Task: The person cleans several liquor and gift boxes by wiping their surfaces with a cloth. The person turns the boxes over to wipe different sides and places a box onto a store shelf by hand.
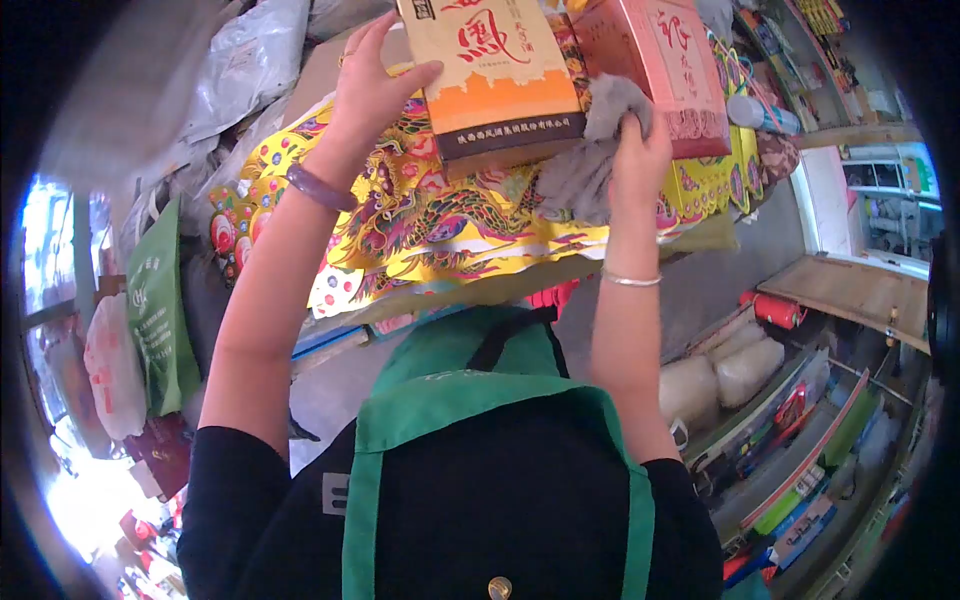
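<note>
My left hand (pixel 370 85) is at the left edge of a liquor box (pixel 500 85), thumb on its front and fingers along its side. The box is cream and orange with red characters and a dark band at its bottom. My right hand (pixel 642 150) grips a crumpled grey cloth (pixel 585 170), close to the box's lower right corner. A pink box (pixel 680 80) with red characters stands just right of the cloth. Under both boxes lies a yellow sheet (pixel 470 215) printed with colourful dragons. I cannot see the back of the liquor box.
A green bag (pixel 160 310) and a white plastic bag (pixel 115 365) hang at the left. Grey plastic wrapping (pixel 245 65) lies at upper left. Shelves with packaged goods (pixel 790 450) stand at lower right, near a wooden board (pixel 850 295). A spray can (pixel 762 115) lies at right.
</note>
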`<state>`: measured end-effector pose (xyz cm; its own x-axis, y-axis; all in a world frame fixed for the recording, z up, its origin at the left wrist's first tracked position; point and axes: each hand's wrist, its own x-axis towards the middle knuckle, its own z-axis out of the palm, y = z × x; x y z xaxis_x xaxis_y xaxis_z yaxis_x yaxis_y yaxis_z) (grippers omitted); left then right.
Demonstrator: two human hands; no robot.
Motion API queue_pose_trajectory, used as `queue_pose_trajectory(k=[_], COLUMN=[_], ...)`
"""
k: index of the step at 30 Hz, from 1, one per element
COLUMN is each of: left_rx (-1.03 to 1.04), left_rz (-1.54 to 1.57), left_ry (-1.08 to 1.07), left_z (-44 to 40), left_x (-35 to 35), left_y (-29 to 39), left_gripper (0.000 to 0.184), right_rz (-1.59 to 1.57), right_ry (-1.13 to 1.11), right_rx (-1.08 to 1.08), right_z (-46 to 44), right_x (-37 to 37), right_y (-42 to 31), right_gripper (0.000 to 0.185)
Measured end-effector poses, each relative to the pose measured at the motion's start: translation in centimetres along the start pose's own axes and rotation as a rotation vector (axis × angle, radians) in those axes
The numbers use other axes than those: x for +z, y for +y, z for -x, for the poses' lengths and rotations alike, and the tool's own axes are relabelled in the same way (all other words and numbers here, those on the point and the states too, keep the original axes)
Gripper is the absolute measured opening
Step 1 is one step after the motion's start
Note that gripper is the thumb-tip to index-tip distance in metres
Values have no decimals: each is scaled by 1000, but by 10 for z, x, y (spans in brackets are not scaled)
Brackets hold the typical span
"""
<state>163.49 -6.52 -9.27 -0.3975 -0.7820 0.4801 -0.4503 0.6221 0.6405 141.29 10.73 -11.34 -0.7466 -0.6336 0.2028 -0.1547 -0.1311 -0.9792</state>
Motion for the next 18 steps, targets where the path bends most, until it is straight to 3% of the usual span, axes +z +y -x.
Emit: queue_pose_trajectory(k=[3, 4, 7, 11, 14, 18], left_rx=[-414, -412, -380, -448, -352, -191], left_rz=[416, 575, 619, 695, 814, 932], left_ry=[-344, -417, -367, -325, -296, -255], left_z=[-15, -16, -10, 2, 13, 31], left_x=[-5, -4, -6, -33, -51, -80], left_y=[10, 10, 6, 26, 17, -2], left_gripper=[62, 60, 58, 64, 68, 74], right_rz=[167, 268, 683, 625, 541, 553], right_ry=[-346, -443, -533, -383, -344, -303], right_rx=[118, 143, -38, -151, -242, -636], right_z=[-41, -53, -48, 1, 33, 74], right_x=[17, 20, 30, 41, 53, 58], right_y=[0, 7, -32, -34, -72, -77], right_gripper=[29, 31, 32, 30, 26, 38])
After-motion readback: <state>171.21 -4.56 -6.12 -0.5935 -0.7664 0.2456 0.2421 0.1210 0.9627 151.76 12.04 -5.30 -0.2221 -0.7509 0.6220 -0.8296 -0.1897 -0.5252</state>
